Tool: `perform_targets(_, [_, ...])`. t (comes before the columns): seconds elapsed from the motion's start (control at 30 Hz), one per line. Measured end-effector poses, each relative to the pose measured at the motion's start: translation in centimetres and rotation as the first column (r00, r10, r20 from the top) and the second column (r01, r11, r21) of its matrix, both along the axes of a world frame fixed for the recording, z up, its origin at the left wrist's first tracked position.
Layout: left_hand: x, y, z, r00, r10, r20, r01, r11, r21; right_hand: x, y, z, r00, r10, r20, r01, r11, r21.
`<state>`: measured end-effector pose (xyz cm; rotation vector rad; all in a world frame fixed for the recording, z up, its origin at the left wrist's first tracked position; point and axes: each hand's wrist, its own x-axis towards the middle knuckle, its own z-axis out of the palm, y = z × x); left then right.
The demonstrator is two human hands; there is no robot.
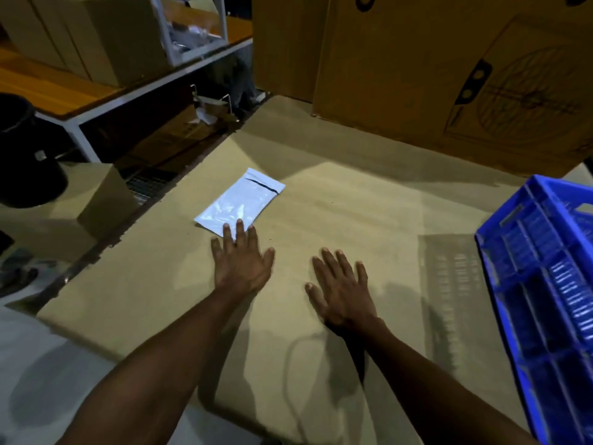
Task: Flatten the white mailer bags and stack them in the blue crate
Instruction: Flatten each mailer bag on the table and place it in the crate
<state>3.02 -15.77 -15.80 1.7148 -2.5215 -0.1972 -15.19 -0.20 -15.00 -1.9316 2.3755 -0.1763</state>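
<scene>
- The white mailer bag (239, 202) lies flat on the big cardboard sheet (337, 220), close to the sheet's left edge and about halfway up it.
- The bag sits slanted, with its black strip end pointing away from you and to the right.
- Your left hand (242, 263) is spread out flat, and its fingertips (240, 224) lie on the near corner of the bag. It grips nothing.
- Your right hand (341, 292) is also flat and spread, palm down on bare cardboard, just to the right of the left hand. It holds nothing.
- The blue crate (542, 309) stands tilted at the sheet's right edge, well apart from the bag. You cannot tell what is inside it.
- Between the bag and the crate the sheet is bare brown cardboard.
- Tall cardboard boxes (449, 75) stand along the far edge of the sheet.
- Past the left edge there is a dark drop, then a wooden bench with a white frame (80, 91) and a black bin (22, 149).
</scene>
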Motion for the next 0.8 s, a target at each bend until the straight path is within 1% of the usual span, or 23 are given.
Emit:
perform_targets(0.1, [0.2,1.4,0.1,0.984,-0.177,0.026,0.177,0.984,0.005,-0.1,0.1,-0.4,0.999,-0.044,0.015,0.045,0.997,-0.065])
perform_targets(0.17, [0.4,2.6,0.0,0.953,-0.303,0.008,0.303,0.952,-0.036,0.1,0.4,-0.3,0.997,-0.073,-0.004,0.072,0.987,-0.141])
perform_targets(0.2, [0.6,3.3,0.0,0.930,-0.367,-0.021,0.364,0.928,-0.082,0.1,0.6,-0.2,0.996,-0.082,-0.023,0.077,0.981,-0.176])
perform_targets(0.27, [0.7,4.5,-0.1,0.864,-0.494,-0.095,0.464,0.856,-0.227,-0.2,1.2,0.1,0.994,-0.079,-0.077,0.060,0.973,-0.225])
perform_targets(0.33, [0.3,5.3,0.1,0.812,-0.561,-0.160,0.480,0.798,-0.365,-1.0,2.0,0.1,0.992,-0.058,-0.113,0.028,0.969,-0.246])
perform_targets(0.37, [-0.3,5.5,0.3,0.807,-0.559,-0.188,0.462,0.797,-0.388,-1.5,2.4,0.1,0.992,-0.046,-0.120,0.015,0.967,-0.253])
perform_targets(0.4, [-0.9,5.5,0.4,0.817,-0.541,-0.202,0.447,0.814,-0.371,-2.0,2.9,0.0,0.992,-0.041,-0.122,0.009,0.967,-0.254])
perform_targets(0.5, [-3.5,5.3,0.0,0.864,-0.481,-0.149,0.448,0.869,-0.211,-3.1,3.6,-0.2,0.993,-0.029,-0.115,0.000,0.969,-0.245])
perform_targets(0.6, [-5.5,4.9,-0.8,0.885,-0.441,-0.149,0.426,0.896,-0.126,-4.0,3.7,-0.7,0.995,-0.002,-0.103,-0.022,0.972,-0.235])
perform_targets(0.63, [-5.8,5.0,-0.6,0.891,-0.428,-0.153,0.410,0.902,-0.135,-4.2,3.7,-0.9,0.995,0.003,-0.098,-0.027,0.970,-0.243])
perform_targets(0.7, [-6.0,5.5,-0.2,0.893,-0.432,-0.126,0.402,0.892,-0.208,-4.4,3.7,-0.8,0.996,0.015,-0.086,-0.039,0.957,-0.286])
perform_targets(0.8, [-5.4,7.6,-0.1,0.862,-0.502,-0.069,0.459,0.832,-0.313,-4.5,3.9,-0.3,0.994,0.053,-0.100,-0.085,0.933,-0.349])
